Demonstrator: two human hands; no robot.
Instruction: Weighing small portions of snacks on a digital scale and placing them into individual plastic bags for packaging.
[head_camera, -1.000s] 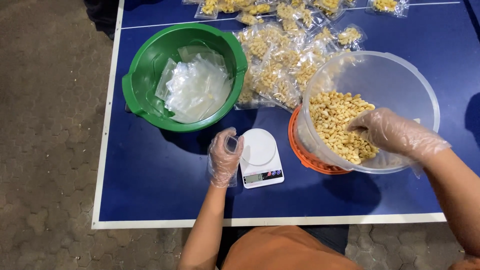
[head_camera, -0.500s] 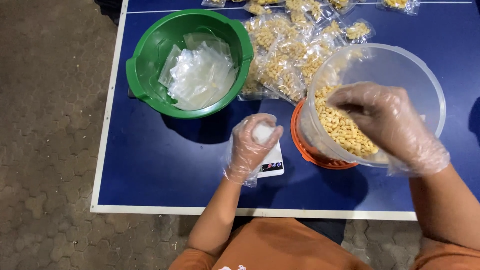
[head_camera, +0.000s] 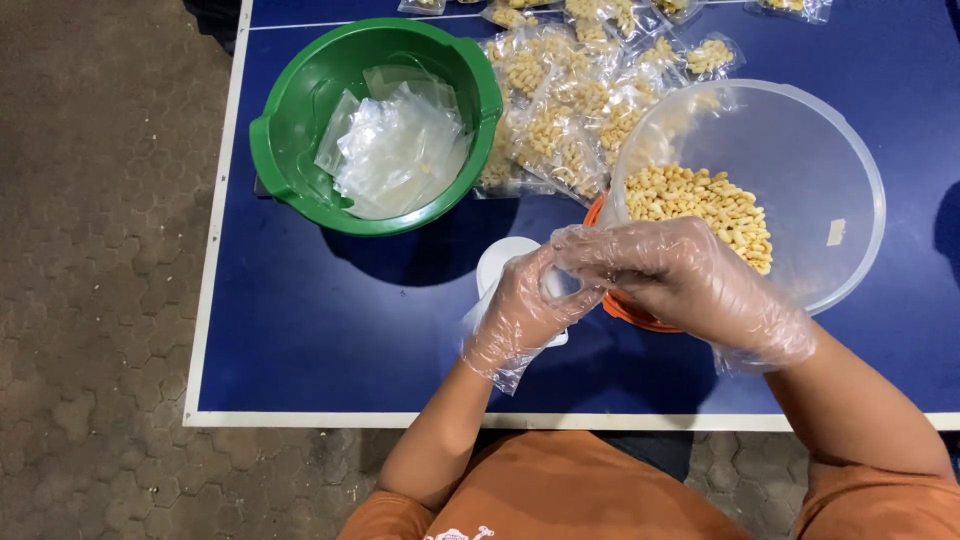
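A green bowl (head_camera: 290, 150) sits on the blue table (head_camera: 330, 330) — it holds a heap of empty clear bags (head_camera: 395, 150). Just beside it lie filled snack bags (head_camera: 560, 110) — a big pile.

Both gloved hands meet over the white scale (head_camera: 497, 262) near the counter's (head_camera: 330, 330) front edge — the left hand (head_camera: 520, 310) and right hand (head_camera: 670, 275) pinch a small clear bag (head_camera: 552, 285) between their fingertips. Just right, a clear bowl (head_camera: 830, 170) holds yellow snack pieces (head_camera: 705, 205). Toward the far left corner, a green basin (head_camera: 290, 185) holds empty bags (head_camera: 395, 150) — filled packets (head_camera: 565, 120) lie beside it.
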